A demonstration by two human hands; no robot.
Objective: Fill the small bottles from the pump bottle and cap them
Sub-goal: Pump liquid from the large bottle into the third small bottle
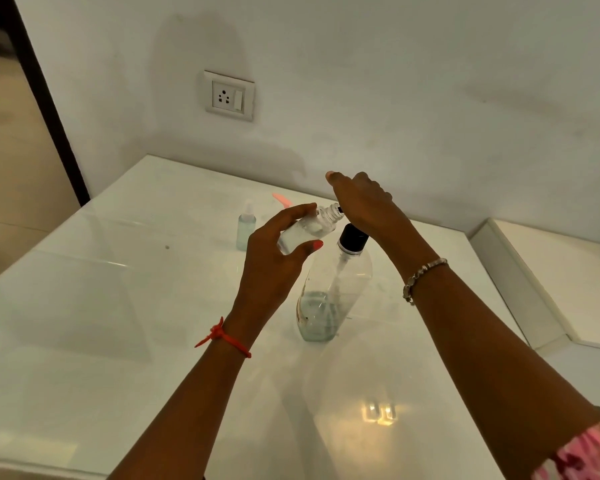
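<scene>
Past the pink sleeve [582, 455], the right hand [364, 202] sits on the pump [352, 237], its fingers hidden. The left hand [278, 247] clamps a tilted bottle [312, 227] against it. Filling, I'd say; next, a steady press.

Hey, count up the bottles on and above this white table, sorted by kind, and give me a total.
Small clear plastic bottle, uncapped, held tilted in the left hand: 1
Small pale capped spray bottle, standing on the white table: 1
Large clear pump bottle with black collar: 1
Total: 3

2 sm bottles [309, 230] [246, 226], 1 pump btl [336, 289], 2 hands [274, 261] [364, 202], 1 wall socket [229, 97]
</scene>
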